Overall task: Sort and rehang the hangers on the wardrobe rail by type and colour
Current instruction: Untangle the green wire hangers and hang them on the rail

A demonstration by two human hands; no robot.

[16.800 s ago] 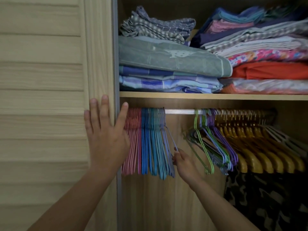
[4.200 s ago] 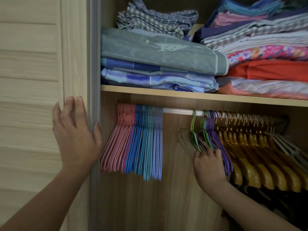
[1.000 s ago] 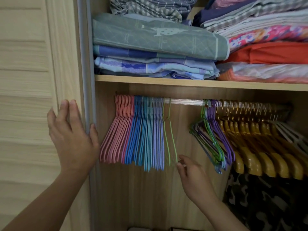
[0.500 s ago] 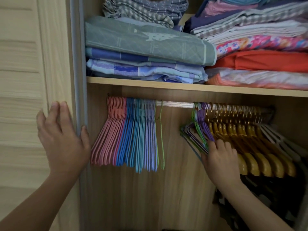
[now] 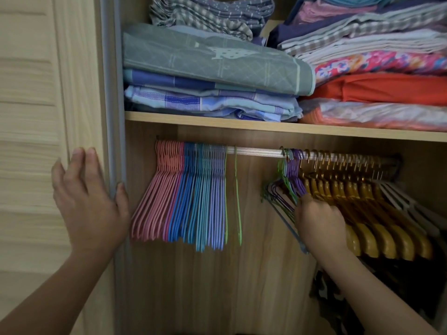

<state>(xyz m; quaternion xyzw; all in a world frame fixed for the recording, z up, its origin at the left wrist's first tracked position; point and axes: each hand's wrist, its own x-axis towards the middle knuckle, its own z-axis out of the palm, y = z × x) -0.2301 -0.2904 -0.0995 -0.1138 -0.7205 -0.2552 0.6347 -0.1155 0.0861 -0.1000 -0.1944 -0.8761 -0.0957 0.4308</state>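
Wardrobe rail [image 5: 254, 151] carries sorted wire hangers at its left end: pink [image 5: 157, 197], blue [image 5: 191, 201], lilac [image 5: 216, 201], then a lone green hanger [image 5: 238, 201] just beside them. Right hand [image 5: 319, 221] curls its fingers into the mixed wire hangers [image 5: 281, 189] beside the yellow wooden hangers [image 5: 362, 213]. Left hand [image 5: 89, 204] lies spread against the door edge [image 5: 110, 93]. Folded linens [image 5: 212, 66] fill the shelf [image 5: 266, 125] above.
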